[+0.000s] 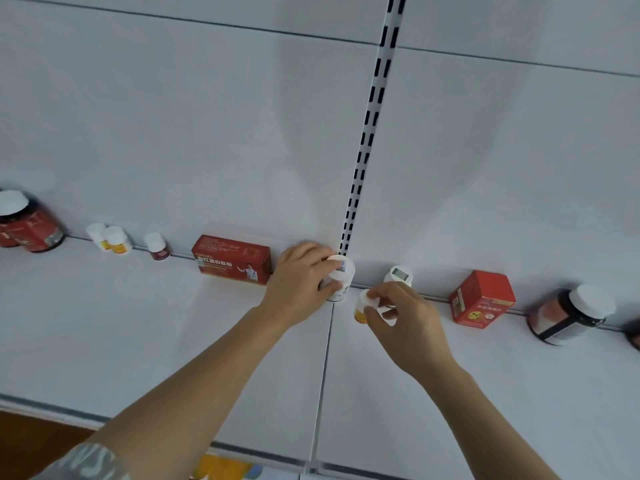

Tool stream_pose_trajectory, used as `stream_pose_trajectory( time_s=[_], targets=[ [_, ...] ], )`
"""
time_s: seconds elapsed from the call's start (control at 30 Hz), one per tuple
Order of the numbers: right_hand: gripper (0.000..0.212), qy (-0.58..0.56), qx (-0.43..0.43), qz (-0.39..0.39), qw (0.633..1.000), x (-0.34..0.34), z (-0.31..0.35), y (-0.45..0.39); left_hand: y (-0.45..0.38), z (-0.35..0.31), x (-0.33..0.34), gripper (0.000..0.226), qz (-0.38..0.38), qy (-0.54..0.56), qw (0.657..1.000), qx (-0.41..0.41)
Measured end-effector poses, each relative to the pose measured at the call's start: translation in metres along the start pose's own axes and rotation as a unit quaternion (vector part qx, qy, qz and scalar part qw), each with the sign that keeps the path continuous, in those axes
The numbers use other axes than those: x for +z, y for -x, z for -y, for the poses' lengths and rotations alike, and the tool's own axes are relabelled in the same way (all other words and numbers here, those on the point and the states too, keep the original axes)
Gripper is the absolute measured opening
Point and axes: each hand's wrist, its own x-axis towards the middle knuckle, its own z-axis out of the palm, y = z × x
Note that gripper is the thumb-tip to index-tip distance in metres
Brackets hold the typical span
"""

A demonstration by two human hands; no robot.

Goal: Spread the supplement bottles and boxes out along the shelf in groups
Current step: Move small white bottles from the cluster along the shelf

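The left hand (pixel 300 276) curls over a white-capped bottle (pixel 338 279) at the shelf (pixel 138 323) seam, just right of the long red box (pixel 232 259). Beside it, the right hand (pixel 403 318) pinches a small yellow-labelled bottle (pixel 362 306); bare shelf lies in front, both forearms outstretched.

Front of shelf (pixel 173 341) is open L to R, wide room for hands to pass near side. All stock sits along far edge by back wall. Far L: big red jar (pixel 31 225), then yellow-label bottles (pixel 112 239), small red bottle (pixel 157 246), gaps btwn each. Long red box (pixel 233 259) blocks far edge just L of centre. Centre is crowded: both hands plus white bottle (pixel 341 278), yellow bottle (pixel 362 306), another white bottle (pixel 400 273) behind. R: red box (pixel 483 299), dark jar (pixel 571 315), gap btwn them
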Motion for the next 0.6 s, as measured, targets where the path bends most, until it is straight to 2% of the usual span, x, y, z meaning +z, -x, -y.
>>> stream_pose_trajectory(
  time_s=[0.4,0.6],
  targets=[
    [0.019,0.065,-0.012,-0.063,0.996,0.013,0.035,0.012,-0.002,0.007,-0.010,0.036,0.044,-0.002,0.998,0.033],
    [0.022,0.076,-0.044,-0.060,0.994,0.018,0.052,0.006,0.008,0.011,-0.046,0.034,-0.017,-0.019,0.999,0.034]
  ],
)
